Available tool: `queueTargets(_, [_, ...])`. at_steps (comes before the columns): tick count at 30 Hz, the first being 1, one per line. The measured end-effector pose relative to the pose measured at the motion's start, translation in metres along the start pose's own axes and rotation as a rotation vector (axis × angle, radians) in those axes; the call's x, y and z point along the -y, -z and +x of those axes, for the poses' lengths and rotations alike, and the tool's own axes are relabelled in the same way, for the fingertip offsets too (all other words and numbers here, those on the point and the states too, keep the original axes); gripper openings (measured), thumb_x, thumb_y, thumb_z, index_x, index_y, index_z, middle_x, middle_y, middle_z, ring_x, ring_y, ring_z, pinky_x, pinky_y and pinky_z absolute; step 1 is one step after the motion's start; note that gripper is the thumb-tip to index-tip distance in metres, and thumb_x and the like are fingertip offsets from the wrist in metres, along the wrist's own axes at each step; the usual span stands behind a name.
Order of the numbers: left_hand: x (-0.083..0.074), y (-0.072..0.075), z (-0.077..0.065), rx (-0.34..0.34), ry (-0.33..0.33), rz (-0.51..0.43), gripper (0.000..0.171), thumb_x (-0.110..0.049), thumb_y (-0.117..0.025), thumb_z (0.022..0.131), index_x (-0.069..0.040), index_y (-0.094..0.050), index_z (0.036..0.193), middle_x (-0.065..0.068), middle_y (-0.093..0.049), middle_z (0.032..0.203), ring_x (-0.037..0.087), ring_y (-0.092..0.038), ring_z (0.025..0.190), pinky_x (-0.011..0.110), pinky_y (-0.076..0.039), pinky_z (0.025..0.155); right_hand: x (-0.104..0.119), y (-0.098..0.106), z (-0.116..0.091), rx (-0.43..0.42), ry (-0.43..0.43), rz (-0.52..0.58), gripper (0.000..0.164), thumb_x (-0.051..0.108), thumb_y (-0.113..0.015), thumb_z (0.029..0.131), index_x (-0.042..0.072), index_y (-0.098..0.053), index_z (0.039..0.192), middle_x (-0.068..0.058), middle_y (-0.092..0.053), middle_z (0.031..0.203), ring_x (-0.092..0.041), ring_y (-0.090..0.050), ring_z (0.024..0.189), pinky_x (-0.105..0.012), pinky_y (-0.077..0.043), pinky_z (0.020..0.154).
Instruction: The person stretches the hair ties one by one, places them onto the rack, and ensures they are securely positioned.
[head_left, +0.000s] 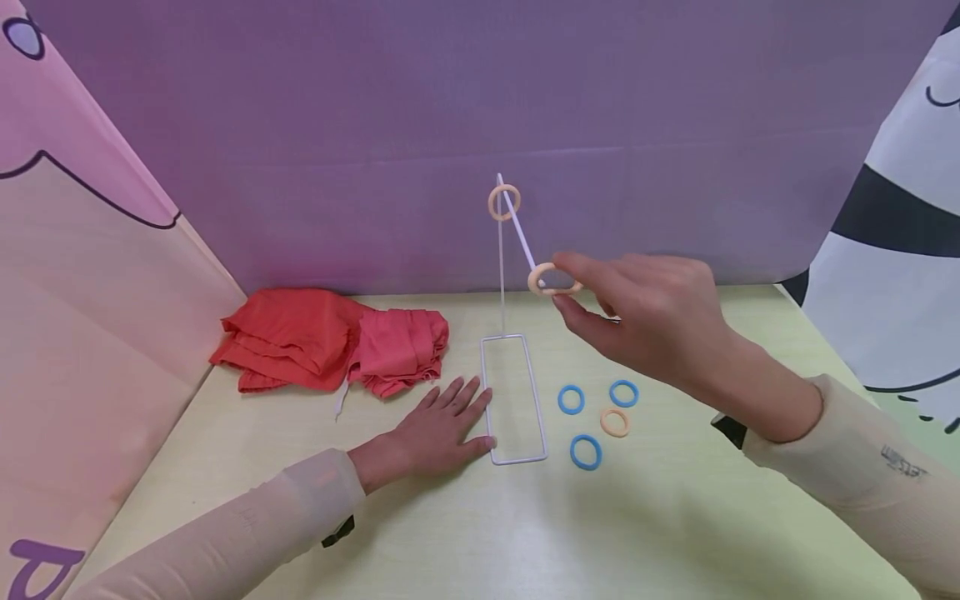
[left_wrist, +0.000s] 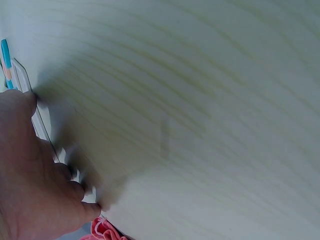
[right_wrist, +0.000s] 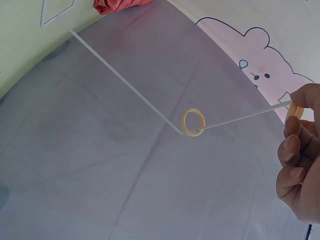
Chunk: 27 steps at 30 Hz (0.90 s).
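My right hand (head_left: 648, 312) pinches a pale orange ring (head_left: 533, 282) between thumb and index finger, at the near end of the rod of a white wire stand (head_left: 502, 275). The rod's end appears to pass within this ring. Another pale orange ring (right_wrist: 184, 122) hangs on the rod close to the top of the upright, seen in the right wrist view. Flat on the table, my left hand (head_left: 442, 429) has its fingers spread, with thumb and fingertips touching the left side of the stand's rectangular base (head_left: 535, 400).
Right of the base lie three blue rings (head_left: 586, 466) and one pale orange ring (head_left: 615, 435) on the light wooden table (head_left: 480, 533). Red folded cloth (head_left: 300, 333) and a pinkish-red cloth pouch (head_left: 397, 346) sit at the back left. A purple curtain (head_left: 375, 125) stands behind.
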<state>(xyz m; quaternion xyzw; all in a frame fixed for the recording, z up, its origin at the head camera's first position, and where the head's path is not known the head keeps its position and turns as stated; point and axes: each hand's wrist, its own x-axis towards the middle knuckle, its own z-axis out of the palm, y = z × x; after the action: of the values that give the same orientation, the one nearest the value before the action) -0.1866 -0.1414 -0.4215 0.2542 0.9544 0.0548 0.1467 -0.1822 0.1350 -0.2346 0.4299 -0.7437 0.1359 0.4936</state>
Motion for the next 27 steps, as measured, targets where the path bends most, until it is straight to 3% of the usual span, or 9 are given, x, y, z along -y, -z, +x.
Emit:
queueTargets(7, [0.000,-0.001,0.000,0.001,-0.007,0.002,0.080,-0.062,-0.039,0.100,-0.020,-0.012,0.163,0.005,-0.006,0.171,0.030,-0.003,0.158,0.057,-0.010,0.126,-0.008,-0.016,0.007,0.000,0.009,-0.055,0.023,0.020,-0.070,0.087,0.015,-0.071,0.109,0.001,-0.056,0.054,-0.016,-0.049,0.044,-0.029,-0.025,0.036])
queueTargets(19, [0.000,0.001,0.000,-0.005,-0.007,0.010,0.079,-0.063,-0.038,0.100,-0.021,-0.012,0.163,0.004,-0.007,0.171,0.030,-0.003,0.158,0.056,-0.010,0.126,-0.029,-0.045,0.017,0.032,-0.016,-0.144,0.018,0.021,-0.064,0.091,0.015,-0.072,0.106,0.001,-0.050,0.050,-0.017,-0.042,0.040,-0.030,-0.019,0.037])
queueTargets(27, [0.001,-0.002,0.000,-0.004,0.000,0.005,0.080,-0.063,-0.039,0.100,-0.022,-0.011,0.163,0.003,-0.006,0.171,0.029,-0.003,0.158,0.056,-0.009,0.126,-0.039,-0.060,0.024,0.054,-0.036,-0.143,0.018,0.022,-0.065,0.092,0.014,-0.073,0.106,0.000,-0.055,0.052,-0.021,-0.047,0.041,-0.033,-0.025,0.035])
